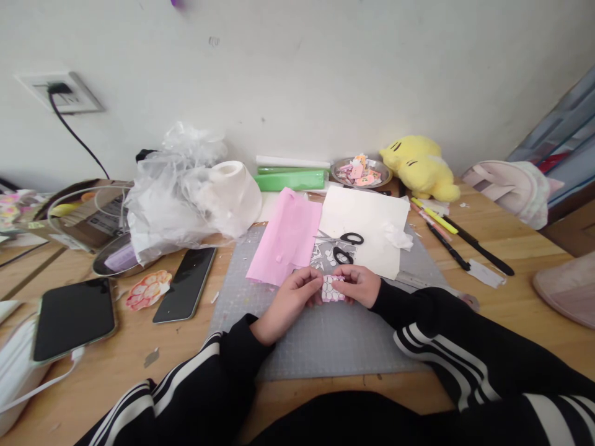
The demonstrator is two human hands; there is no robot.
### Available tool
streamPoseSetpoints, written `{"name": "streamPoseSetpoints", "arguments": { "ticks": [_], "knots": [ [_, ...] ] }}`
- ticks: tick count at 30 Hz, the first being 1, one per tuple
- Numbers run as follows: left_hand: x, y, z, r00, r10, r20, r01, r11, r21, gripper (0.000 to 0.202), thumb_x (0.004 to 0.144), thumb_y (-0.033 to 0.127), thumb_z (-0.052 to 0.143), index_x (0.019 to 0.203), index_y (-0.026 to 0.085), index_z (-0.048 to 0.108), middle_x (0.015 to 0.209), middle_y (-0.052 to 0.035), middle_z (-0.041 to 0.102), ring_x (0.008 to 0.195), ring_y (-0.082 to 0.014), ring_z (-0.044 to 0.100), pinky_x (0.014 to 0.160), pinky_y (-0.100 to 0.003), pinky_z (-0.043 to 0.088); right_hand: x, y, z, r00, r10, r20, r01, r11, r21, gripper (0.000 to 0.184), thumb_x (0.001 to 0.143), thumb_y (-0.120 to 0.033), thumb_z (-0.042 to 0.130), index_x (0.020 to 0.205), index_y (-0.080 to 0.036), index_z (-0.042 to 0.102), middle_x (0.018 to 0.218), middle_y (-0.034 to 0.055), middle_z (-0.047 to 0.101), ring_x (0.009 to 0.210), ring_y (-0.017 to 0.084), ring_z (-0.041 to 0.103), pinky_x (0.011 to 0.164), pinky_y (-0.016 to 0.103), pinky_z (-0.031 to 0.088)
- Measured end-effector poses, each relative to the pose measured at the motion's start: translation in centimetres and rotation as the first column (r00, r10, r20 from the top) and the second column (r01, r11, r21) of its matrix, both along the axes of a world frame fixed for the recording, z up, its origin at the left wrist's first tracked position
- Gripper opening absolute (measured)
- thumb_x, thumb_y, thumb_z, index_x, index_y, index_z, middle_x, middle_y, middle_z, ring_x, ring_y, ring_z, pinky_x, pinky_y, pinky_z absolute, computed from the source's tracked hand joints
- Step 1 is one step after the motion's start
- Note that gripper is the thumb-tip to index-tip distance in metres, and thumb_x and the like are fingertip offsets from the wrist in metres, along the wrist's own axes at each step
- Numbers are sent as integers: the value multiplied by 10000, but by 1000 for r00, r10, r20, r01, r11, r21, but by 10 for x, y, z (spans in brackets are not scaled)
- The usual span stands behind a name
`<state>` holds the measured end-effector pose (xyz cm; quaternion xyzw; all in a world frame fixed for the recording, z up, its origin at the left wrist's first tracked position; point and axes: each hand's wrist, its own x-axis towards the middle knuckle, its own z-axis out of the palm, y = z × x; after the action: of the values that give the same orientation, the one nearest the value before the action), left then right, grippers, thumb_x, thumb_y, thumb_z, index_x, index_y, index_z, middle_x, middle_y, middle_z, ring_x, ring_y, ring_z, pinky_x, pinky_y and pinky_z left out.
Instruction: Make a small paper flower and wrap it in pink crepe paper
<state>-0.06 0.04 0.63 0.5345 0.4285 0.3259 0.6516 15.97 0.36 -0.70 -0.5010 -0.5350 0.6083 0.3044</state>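
Between my two hands is a small piece of paper with black-outlined rounded shapes and pink along its edges. My left hand pinches its left side, thumb on top. On the right side, my right hand holds it with thumb and fingers. Both hands are over a grey cutting mat. Just beyond them lie black-handled scissors, spread apart, among white paper scraps. A pink sheet is at the left of the scissors, and a cream sheet lies behind them.
Left of the mat are a dark phone, a red-and-white flower-shaped cutout and a plastic bag. At the back stand a dish of paper cutouts and a yellow plush toy. Pens and a dark knife-like tool lie right.
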Motion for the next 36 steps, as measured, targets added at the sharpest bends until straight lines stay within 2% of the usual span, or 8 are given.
{"name": "streamPoseSetpoints", "arguments": {
  "ticks": [22,36],
  "knots": [
    [-1,2,-7,998,-23,-52,23,1000,8,180,726,323,527,697,149,493,517,44,487,477,-69,425,478,-191,320,0,-1,-2,1000,11,-17,-11,1000,11,253,591,-351,578,696,-138,490,455,-61,472,371,40,419,351,156,341],
    [1,2,-2,999,29,-43,-29,1000,8,187,738,329,484,671,155,489,475,42,485,447,-79,434,457,-194,319,0,0,-1,1000,7,-17,-7,1000,-16,227,585,-326,566,685,-141,480,422,-74,464,338,32,398,335,152,325]
  ]
}}
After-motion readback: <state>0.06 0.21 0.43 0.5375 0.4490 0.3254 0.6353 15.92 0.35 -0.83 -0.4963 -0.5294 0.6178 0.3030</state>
